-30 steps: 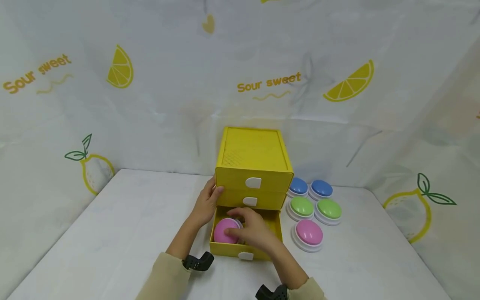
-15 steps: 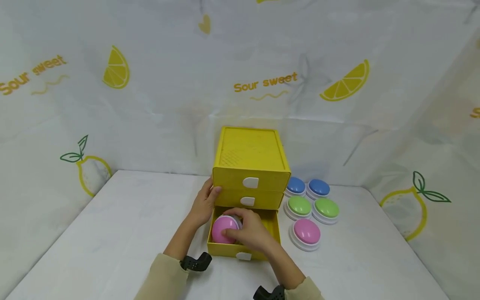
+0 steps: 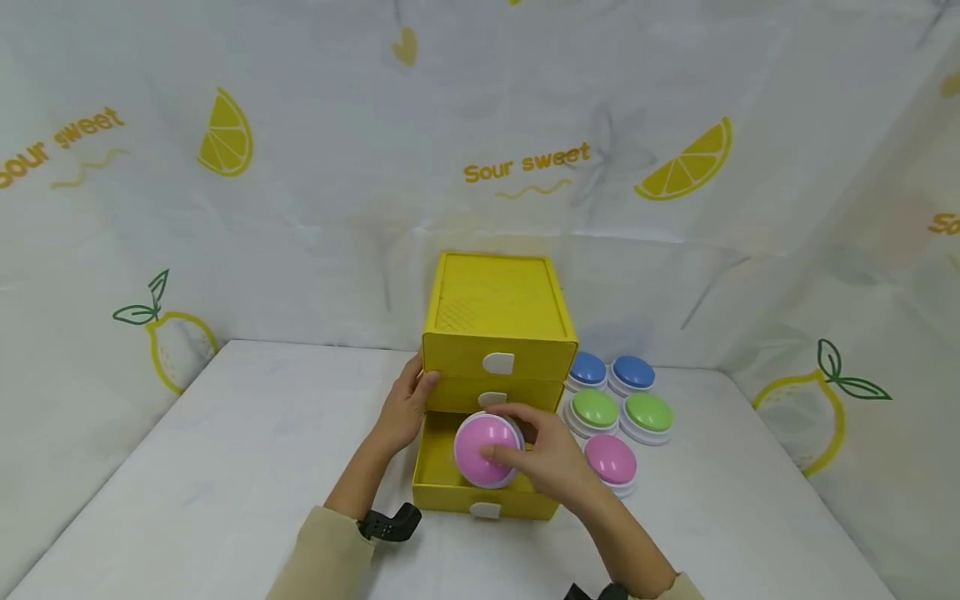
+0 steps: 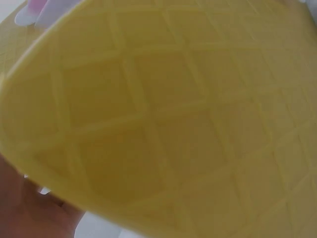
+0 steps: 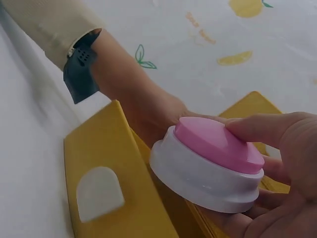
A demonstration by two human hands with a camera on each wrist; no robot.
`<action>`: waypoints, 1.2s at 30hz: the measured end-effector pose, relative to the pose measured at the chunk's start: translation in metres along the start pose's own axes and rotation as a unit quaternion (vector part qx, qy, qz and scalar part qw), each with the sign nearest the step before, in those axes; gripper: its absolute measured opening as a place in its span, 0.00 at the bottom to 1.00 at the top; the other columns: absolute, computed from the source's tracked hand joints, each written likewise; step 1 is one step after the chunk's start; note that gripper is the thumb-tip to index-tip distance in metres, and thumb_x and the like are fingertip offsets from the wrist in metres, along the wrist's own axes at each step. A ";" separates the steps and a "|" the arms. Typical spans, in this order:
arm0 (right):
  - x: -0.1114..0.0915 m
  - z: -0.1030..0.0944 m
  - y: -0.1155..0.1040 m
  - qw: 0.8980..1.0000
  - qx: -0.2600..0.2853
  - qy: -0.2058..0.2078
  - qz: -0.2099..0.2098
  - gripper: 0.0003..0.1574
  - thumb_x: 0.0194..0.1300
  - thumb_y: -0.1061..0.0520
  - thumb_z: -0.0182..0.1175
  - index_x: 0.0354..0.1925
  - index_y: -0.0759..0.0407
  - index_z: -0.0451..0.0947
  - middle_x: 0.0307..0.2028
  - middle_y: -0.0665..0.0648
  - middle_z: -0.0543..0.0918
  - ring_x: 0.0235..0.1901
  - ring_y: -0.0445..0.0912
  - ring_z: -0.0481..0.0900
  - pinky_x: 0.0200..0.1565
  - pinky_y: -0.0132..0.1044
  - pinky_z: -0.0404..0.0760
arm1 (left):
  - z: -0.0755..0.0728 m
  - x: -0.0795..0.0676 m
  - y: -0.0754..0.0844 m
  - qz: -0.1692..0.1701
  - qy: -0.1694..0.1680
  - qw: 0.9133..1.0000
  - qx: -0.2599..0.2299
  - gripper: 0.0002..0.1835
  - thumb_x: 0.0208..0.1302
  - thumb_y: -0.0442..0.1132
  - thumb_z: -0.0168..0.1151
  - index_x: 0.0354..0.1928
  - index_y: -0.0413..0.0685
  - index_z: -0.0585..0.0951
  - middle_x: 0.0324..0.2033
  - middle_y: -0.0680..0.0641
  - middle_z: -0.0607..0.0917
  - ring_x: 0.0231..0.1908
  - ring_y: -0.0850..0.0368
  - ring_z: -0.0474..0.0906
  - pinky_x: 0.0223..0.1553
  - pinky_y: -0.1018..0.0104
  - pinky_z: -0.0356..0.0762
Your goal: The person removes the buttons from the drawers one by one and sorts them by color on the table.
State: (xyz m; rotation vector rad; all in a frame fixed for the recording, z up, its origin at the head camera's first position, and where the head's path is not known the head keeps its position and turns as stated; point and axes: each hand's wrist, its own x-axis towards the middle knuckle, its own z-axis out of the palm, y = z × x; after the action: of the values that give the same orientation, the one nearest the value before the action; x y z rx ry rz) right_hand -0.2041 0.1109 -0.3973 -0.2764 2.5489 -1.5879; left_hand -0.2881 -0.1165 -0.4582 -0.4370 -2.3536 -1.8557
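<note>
My right hand point(image 3: 555, 458) grips a pink push button point(image 3: 476, 437) with a round white base, tilted on its side over the pulled-out bottom drawer point(image 3: 435, 458). In the right wrist view, the thumb presses on the pink dome point(image 5: 208, 141) while the other fingers lie under the white base. My left hand point(image 3: 401, 412) rests against the left side of the yellow drawer cabinet point(image 3: 498, 296), its thumb at the front edge. The two upper drawers are pushed in. A ribbed yellow cabinet wall point(image 4: 163, 109) fills most of the left wrist view and hides part of that hand.
Right of the cabinet stand another pink button point(image 3: 610, 458), two green buttons point(image 3: 596, 408) and two blue buttons point(image 3: 633, 371), all on white bases. A lemon-patterned curtain point(image 3: 337, 208) hangs behind the white table point(image 3: 262, 433).
My right hand has moved right and lifted the pink button from the drawer's left part, turning its dome toward me. My left hand stays at the cabinet's side. The head view shifts slightly.
</note>
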 end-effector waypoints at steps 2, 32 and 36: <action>-0.006 -0.011 0.001 1.000 -0.001 0.009 0.025 0.30 0.57 0.47 0.75 0.59 0.46 0.81 0.57 0.52 0.84 0.53 0.49 0.83 0.54 0.45 0.86 | 0.000 0.000 0.000 0.000 -0.004 1.000 0.001 0.30 0.80 0.50 0.45 0.80 0.57 0.56 0.78 0.44 0.60 0.74 0.36 0.63 0.73 0.37 0.62; -0.052 -0.150 0.125 0.956 0.092 0.235 0.146 0.44 0.68 0.41 0.65 0.73 0.58 0.64 0.51 0.30 0.72 0.48 0.21 0.70 0.43 0.16 0.81 | -0.001 -0.001 -0.001 0.000 -0.014 1.000 -0.013 0.31 0.80 0.47 0.45 0.80 0.54 0.54 0.79 0.43 0.57 0.76 0.36 0.58 0.75 0.38 0.59; -0.050 -0.154 0.140 0.939 0.122 0.258 0.190 0.47 0.67 0.39 0.66 0.75 0.55 0.62 0.55 0.34 0.72 0.51 0.24 0.69 0.42 0.14 0.78 | -0.001 0.000 -0.001 -0.001 -0.014 1.000 -0.008 0.31 0.80 0.48 0.45 0.80 0.55 0.54 0.79 0.42 0.56 0.76 0.36 0.57 0.75 0.37 0.59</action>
State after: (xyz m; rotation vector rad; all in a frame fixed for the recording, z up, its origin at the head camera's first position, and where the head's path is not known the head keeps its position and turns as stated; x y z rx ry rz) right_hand -0.1992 0.3168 -0.4544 0.7058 2.4702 -1.9699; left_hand -0.2882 -0.1178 -0.4593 -0.4650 -2.3582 -1.8830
